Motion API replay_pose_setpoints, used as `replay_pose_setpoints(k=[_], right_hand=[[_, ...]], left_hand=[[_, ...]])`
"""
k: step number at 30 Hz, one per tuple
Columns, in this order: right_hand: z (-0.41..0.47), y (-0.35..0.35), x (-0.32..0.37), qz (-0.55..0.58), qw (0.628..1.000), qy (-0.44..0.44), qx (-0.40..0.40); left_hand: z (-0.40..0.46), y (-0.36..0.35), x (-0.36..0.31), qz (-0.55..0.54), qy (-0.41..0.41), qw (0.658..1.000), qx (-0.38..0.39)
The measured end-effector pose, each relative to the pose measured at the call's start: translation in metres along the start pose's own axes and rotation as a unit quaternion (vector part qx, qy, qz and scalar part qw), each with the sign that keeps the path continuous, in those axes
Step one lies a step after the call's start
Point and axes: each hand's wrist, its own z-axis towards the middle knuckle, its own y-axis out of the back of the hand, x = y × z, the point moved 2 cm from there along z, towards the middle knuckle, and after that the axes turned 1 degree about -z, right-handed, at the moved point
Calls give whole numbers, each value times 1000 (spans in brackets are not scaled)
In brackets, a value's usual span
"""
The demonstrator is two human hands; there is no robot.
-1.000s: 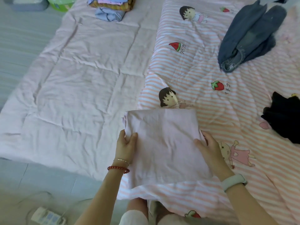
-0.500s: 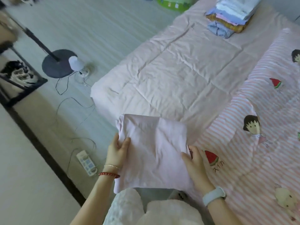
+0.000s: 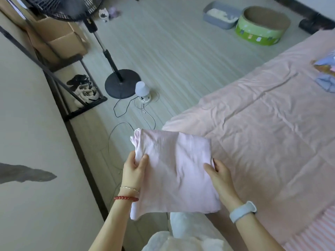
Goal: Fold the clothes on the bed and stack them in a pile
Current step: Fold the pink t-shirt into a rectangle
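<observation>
A folded pale pink garment [image 3: 174, 171] is held up in the air at the bed's left edge, half over the floor. My left hand [image 3: 135, 169] grips its left side, thumb on top. My right hand [image 3: 220, 171] grips its right side, thumb on top and fingers underneath. The pink bed cover [image 3: 262, 127] stretches to the right. At the far right edge of the view lies part of the stack of folded clothes [image 3: 326, 77].
On the floor to the left stand a fan [image 3: 116, 69], a small lamp [image 3: 143, 91] with loose cables, and a black shelf with shoes [image 3: 85, 91] and cardboard boxes. A green round box [image 3: 261, 26] and grey tray [image 3: 221, 15] lie beyond the bed.
Both hands lifted the folded pink garment off the striped quilt and carried it left to the bed's edge. The view swung left, so the floor and fan now show.
</observation>
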Motion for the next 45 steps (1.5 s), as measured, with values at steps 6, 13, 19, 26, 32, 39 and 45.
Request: replay_pose_setpoints(k=[6,13,19,26,32,39,45], right_hand=[[97,-67,85,-36,998,51,-22],[191,-125,187,-34,993,104,-49],[263,-160,238,-25,993,91,-72],[337,-187,284,18,981,40,-188],[371,-158,302,74,958,-34,-276],[413,-58,296,129,895,-100,-414],[481,66,291,191,850,-132,-474]], left_hand=[[130,18,-52,42,-27,998,-48],[263,35,-131,89,-51,991,-81],[357,33,-168,103,-40,992,-54],[487,-7,-227,155,-64,985,51],[557,-97,-277,206,-96,958,174],[574,-273,-331,235,-149,892,356],[562,-455,-388,266,-178,848,423]])
